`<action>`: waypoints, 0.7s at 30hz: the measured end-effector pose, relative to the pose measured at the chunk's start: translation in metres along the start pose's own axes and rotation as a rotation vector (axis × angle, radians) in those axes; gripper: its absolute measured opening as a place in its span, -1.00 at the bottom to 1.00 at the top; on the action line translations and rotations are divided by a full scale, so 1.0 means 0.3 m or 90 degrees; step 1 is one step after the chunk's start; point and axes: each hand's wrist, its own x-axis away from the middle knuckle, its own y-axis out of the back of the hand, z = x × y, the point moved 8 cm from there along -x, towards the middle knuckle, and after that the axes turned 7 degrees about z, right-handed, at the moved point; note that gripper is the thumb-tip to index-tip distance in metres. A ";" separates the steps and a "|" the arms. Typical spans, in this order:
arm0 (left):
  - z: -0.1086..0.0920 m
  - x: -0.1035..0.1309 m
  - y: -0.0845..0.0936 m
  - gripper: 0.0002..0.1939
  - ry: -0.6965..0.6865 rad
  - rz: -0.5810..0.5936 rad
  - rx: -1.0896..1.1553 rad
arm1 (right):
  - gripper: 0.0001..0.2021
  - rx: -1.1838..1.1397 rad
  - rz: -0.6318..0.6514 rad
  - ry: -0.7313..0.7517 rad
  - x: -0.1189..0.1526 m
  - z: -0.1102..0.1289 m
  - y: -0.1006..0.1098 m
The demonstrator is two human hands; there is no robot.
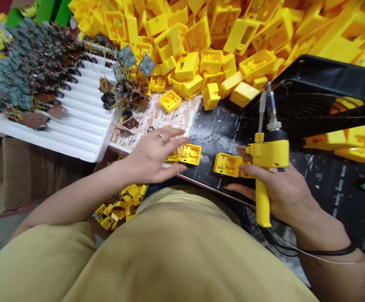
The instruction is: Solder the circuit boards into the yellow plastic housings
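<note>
My left hand (154, 153), a ring on one finger, reaches over the front of the bench with fingers spread. Between its thumb and fingertips lies an open yellow plastic case (191, 154) with a round speaker grille; a second yellow piece beside it is partly covered. I cannot tell how firmly the fingers touch them. In my right hand (283, 188) is a yellow soldering gun (268, 153), its metal tip pointing up and away. The same hand's thumb and fingers reach another open yellow case (228, 165) on the black board, with a further yellow part partly hidden beneath them.
A large heap of yellow cases (188, 67) covers the back. White ribbed foam (84, 126) at left carries many wired circuit boards; a wired cluster (125, 92) stands beside it. A black fan frame (336, 71) stands at right. More yellow cases (119, 209) lie below the bench edge.
</note>
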 end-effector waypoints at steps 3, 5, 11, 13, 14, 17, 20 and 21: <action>-0.034 0.009 -0.110 -0.52 -0.067 0.029 -0.134 | -0.68 0.085 0.011 0.100 -0.034 0.053 -0.027; -0.040 0.043 -0.075 -0.62 -0.106 0.011 -0.141 | -0.73 0.143 -0.004 0.135 -0.045 0.076 -0.032; 0.029 0.171 0.189 -0.60 -0.061 0.296 0.033 | -0.65 0.167 -0.060 0.122 -0.056 0.119 -0.019; 0.096 0.117 0.222 -0.49 0.013 0.235 -0.078 | -0.66 0.170 -0.068 0.124 -0.077 0.141 -0.031; 0.146 0.070 0.211 -0.48 0.085 0.185 -0.127 | -0.68 0.174 -0.070 0.126 -0.090 0.152 -0.040; 0.276 -0.093 0.091 -0.50 0.255 0.053 -0.184 | -0.70 0.186 -0.067 0.122 -0.116 0.164 -0.070; 0.346 -0.218 -0.032 -0.51 0.316 0.017 -0.177 | -0.62 0.179 -0.053 0.123 -0.108 0.154 -0.090; 0.359 -0.236 -0.052 -0.54 0.327 0.034 -0.172 | -0.60 0.169 -0.048 0.123 -0.098 0.146 -0.093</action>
